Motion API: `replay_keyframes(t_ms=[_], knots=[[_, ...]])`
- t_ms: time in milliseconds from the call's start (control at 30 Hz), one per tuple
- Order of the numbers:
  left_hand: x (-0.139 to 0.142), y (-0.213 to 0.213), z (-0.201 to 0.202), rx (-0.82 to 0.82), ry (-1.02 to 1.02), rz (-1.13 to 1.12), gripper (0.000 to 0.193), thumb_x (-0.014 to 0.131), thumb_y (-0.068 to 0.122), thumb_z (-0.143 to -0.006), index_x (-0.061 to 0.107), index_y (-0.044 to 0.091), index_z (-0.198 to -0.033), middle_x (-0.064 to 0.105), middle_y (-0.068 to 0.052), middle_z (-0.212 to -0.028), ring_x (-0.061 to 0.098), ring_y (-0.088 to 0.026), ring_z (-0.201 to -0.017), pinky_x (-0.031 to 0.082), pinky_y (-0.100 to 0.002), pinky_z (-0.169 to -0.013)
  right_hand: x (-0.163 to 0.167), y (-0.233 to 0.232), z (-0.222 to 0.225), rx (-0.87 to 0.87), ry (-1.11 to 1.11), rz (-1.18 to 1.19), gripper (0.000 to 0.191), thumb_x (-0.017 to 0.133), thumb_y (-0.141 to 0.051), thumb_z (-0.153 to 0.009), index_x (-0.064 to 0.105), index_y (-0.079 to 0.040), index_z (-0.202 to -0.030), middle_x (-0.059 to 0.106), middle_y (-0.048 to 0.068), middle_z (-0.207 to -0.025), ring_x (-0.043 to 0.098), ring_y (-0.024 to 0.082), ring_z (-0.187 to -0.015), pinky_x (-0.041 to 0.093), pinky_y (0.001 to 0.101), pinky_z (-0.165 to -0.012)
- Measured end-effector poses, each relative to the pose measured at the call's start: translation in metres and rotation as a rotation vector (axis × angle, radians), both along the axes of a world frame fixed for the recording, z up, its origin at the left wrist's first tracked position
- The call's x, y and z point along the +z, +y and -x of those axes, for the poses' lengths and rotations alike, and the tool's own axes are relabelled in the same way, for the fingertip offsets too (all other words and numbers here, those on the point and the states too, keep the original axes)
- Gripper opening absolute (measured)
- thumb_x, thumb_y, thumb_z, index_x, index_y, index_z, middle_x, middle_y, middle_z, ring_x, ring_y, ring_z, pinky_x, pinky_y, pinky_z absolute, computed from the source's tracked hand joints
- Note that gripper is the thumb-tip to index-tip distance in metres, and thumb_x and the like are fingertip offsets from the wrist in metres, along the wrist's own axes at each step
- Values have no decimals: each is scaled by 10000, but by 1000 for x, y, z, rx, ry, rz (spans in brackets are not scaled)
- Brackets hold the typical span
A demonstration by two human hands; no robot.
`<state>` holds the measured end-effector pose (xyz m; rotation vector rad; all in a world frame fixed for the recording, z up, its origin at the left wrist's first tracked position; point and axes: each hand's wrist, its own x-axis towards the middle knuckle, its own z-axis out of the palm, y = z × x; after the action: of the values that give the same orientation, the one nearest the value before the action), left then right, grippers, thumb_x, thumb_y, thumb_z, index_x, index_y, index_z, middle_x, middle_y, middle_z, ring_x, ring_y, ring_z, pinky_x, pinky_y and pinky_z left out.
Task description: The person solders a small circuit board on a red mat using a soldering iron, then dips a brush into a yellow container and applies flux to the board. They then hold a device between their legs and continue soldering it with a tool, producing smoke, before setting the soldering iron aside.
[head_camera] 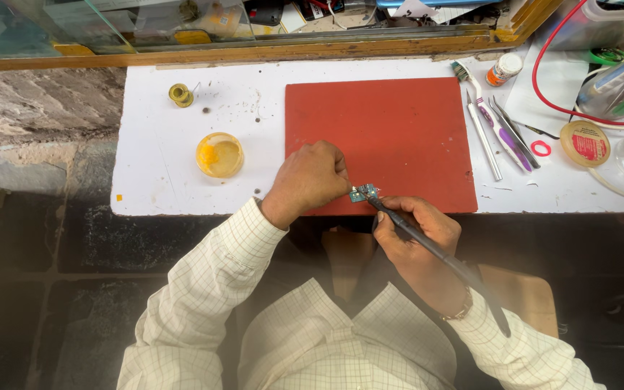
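My left hand (310, 180) rests on the near edge of a red mat (384, 130), its fingertips pinching a small green circuit board (364, 193). My right hand (417, 231) grips a black soldering iron (435, 249) like a pen, its tip touching the board. The iron's handle runs back over my right wrist and sleeve. Both hands sit close together at the mat's front edge.
The white worktop (160, 166) holds a yellow flux tin (219, 154) and a small solder spool (180, 94) on the left. On the right lie tweezers (485, 133), a toothbrush (489, 115), a small bottle (504, 68), a round tin (584, 143) and a red cable (543, 87).
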<state>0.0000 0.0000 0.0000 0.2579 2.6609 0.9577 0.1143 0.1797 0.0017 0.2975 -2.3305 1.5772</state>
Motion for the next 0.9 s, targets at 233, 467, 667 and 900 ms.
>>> replay_keyframes(t_ms=[233,467,667,900], knots=[[-1,-11,10,-34,68,-3,75,709,112,-690,677,60,-646,719,-108,-653,708,-304,-649,478,-416,-1019,4,-10,8,-10,-27,-27,158,690,24,-892,674,62,-1044,744,91,-917,707,80,-745,581,206,-637],[4,5,11,-26,56,-15,81,717,131,-685,680,65,-656,717,-107,-677,707,-302,-683,554,-414,-886,8,7,11,16,-27,-9,152,687,17,-899,669,61,-1043,738,82,-910,699,70,-745,573,200,-642],[3,-3,12,-12,45,-8,77,705,133,-694,679,65,-669,712,-113,-691,705,-315,-705,545,-422,-920,11,0,12,-3,-60,-28,159,692,24,-887,683,58,-1042,740,83,-888,668,61,-696,544,199,-604],[4,-28,25,-32,91,-8,78,716,135,-683,690,66,-658,713,-124,-678,701,-329,-693,512,-420,-987,6,-23,23,7,-56,45,159,687,35,-886,673,62,-1042,744,94,-977,670,60,-743,560,197,-636]])
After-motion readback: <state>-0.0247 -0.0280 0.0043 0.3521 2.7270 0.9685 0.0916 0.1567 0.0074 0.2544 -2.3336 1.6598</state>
